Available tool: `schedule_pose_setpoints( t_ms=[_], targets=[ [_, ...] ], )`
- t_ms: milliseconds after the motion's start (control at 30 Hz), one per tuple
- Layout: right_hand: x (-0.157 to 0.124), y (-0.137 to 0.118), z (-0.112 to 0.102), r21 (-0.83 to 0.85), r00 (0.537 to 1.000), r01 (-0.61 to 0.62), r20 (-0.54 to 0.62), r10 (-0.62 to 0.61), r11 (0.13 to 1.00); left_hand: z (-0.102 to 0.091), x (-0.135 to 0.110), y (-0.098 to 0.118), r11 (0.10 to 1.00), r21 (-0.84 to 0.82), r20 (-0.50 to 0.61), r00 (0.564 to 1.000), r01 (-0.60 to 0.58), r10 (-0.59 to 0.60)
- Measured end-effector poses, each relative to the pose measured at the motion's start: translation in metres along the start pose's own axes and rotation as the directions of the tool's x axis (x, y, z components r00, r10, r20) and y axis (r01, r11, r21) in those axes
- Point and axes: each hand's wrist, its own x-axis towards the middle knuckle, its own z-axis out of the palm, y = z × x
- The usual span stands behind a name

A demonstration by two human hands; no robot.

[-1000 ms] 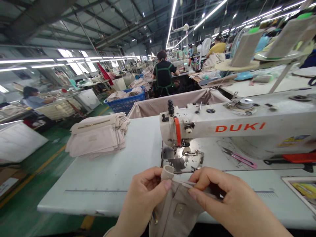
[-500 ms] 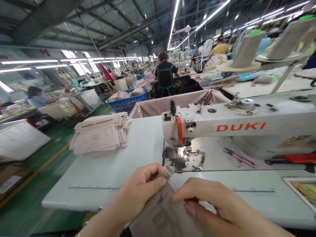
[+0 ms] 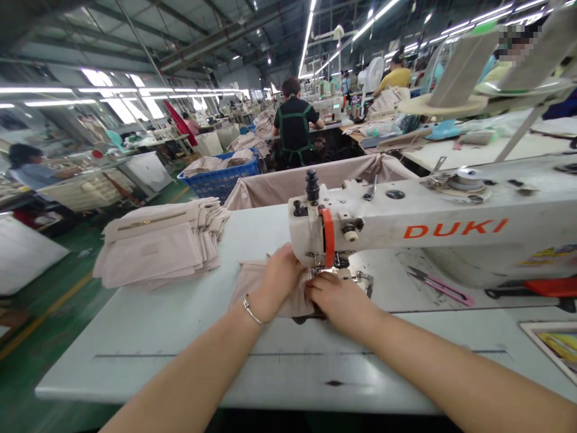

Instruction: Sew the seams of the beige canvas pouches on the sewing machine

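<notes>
A beige fabric piece (image 3: 247, 282) lies on the table under the head of the white sewing machine (image 3: 374, 210). My left hand (image 3: 280, 281), with a bracelet at the wrist, grips it just left of the needle area; its fingertips are partly hidden by the machine head. Close in front of the presser foot, my right hand (image 3: 340, 300) has its fingers curled onto the fabric's right side. The needle and the fabric edge there are covered by my fingers.
A stack of beige fabric pieces (image 3: 155, 243) sits on the table's left. Pink-handled thread snips (image 3: 444, 285) lie on the machine bed. Behind the table stand a cloth-lined bin (image 3: 274, 187) and a blue basket (image 3: 220, 180). Thread cones (image 3: 464, 69) rise at right; a co-worker (image 3: 295, 123) sits ahead.
Both hands have moved forward from the table's near edge to the machine head. The fabric, earlier held rolled up near me, now lies flat beneath it. The view has shifted slightly.
</notes>
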Motion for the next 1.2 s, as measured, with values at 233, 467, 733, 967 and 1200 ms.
schedule_pose_setpoints(
  t_ms=[233,467,733,967,1200],
  targets=[
    [-0.034,0.008,0.004,0.028,0.996,-0.006,-0.092,0.009,1.000,0.008,-0.045,0.013,0.977,-0.080,0.064,0.977,-0.196,0.201],
    [-0.035,0.009,0.009,0.069,0.990,-0.005,-0.140,0.014,0.998,0.005,-0.054,0.005,0.928,-0.107,0.083,0.927,-0.356,0.365],
    [-0.035,0.010,0.006,0.078,0.985,0.070,-0.166,-0.056,0.994,0.003,-0.057,0.007,0.931,-0.153,0.073,0.936,-0.330,0.344],
    [-0.036,0.009,0.003,0.044,0.990,0.055,-0.136,-0.048,0.998,0.002,-0.058,0.012,0.933,-0.145,0.068,0.938,-0.329,0.341],
    [-0.034,0.010,0.004,0.049,0.991,0.025,-0.130,-0.018,0.998,0.003,-0.057,0.006,0.940,-0.159,0.092,0.944,-0.300,0.317]
  ],
)
